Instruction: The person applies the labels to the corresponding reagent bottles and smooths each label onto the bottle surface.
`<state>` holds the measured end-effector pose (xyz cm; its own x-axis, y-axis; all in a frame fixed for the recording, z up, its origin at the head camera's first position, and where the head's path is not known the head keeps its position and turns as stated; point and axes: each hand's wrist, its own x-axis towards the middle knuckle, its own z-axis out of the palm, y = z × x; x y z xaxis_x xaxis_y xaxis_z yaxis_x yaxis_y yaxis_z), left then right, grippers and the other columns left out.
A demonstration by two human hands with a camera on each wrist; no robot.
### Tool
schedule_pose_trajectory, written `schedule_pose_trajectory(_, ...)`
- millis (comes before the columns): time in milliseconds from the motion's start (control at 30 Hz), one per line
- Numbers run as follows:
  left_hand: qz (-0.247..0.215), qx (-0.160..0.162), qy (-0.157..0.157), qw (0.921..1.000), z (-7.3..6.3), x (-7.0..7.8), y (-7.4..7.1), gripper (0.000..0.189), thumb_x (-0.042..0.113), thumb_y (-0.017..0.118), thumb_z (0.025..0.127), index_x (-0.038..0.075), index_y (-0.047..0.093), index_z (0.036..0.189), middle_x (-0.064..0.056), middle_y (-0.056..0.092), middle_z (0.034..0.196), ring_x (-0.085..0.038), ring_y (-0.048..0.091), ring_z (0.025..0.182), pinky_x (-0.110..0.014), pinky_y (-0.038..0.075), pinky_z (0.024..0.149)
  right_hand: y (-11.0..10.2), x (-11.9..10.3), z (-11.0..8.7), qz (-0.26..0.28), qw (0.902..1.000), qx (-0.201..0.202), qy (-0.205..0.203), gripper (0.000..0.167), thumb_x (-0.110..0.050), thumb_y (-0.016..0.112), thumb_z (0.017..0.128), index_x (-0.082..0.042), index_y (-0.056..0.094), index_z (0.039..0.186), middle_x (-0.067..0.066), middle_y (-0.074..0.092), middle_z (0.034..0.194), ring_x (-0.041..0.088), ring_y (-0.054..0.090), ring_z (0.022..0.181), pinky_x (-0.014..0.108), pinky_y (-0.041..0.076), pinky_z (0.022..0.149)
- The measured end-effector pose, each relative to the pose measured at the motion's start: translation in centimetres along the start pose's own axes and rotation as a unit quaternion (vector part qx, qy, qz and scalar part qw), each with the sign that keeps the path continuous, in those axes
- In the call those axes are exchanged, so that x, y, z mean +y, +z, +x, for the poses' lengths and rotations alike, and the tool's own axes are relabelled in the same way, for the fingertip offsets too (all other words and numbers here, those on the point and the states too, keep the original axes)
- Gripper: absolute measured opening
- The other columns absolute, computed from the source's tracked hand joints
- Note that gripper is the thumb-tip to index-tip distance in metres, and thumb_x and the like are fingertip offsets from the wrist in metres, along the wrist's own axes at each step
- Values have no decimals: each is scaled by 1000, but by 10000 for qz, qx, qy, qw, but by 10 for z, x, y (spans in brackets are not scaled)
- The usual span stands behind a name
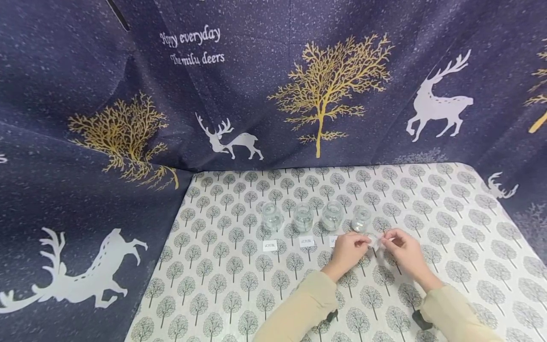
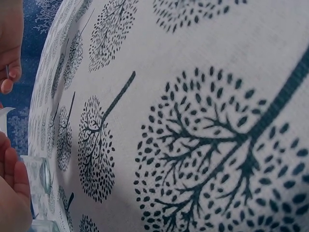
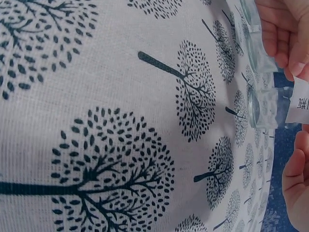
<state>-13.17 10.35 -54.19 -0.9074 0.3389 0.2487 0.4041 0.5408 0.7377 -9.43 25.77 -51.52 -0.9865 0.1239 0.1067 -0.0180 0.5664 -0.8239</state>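
Observation:
A small white paper label [image 1: 376,241] with printed characters is held up between two hands above the cloth, in front of the rightmost glass jar [image 1: 361,219]. My left hand [image 1: 351,249] pinches its left side; in the right wrist view the label [image 3: 300,104] stands close to those fingertips. At its right side is my right hand [image 1: 403,247], thumb and forefinger together at the edge. A thin sliver shows between the right fingers [image 2: 10,72] in the left wrist view; what it is cannot be made out.
Left of that jar stand more open glass jars, one [image 1: 332,216] closest, then another [image 1: 303,218] and a third [image 1: 271,217]. White labels lie before them: left [image 1: 270,245], middle [image 1: 306,242], and one [image 1: 333,241] partly behind my left hand. Tree-patterned cloth [image 1: 231,289] covers the table; a dark-blue curtain [image 1: 256,95] hangs behind.

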Motion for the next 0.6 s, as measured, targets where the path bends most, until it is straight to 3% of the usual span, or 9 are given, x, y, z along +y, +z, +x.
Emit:
schedule_pose_trajectory(167, -36, 52, -38, 10000, 1, 2, 1, 12, 13, 63, 76, 18, 70, 84, 8, 68, 85, 6, 57, 73, 3, 37, 65, -4, 0, 1, 108, 9998, 187, 29, 11, -11, 59, 83, -2, 53, 81, -14, 56, 75, 3, 56, 64, 18, 45, 52)
schedule_pose_trajectory(433, -291, 296, -652, 9970, 1, 5, 10, 10, 17, 64, 78, 20, 70, 85, 9, 68, 84, 7, 57, 71, 1, 39, 63, -13, 2, 2, -75, 9969, 773, 87, 8, -4, 59, 80, -3, 51, 79, -18, 51, 69, -4, 49, 58, 16, 43, 48)
schedule_pose_trajectory(600, 1, 139, -1099, 9938, 0, 2, 18, 10, 19, 64, 78, 23, 68, 87, 11, 68, 83, 5, 58, 71, -2, 41, 62, -16, 1, 1, -285, 9966, 773, 3, 9, -6, 59, 80, -1, 52, 79, -16, 52, 68, -7, 47, 59, 13, 43, 51)
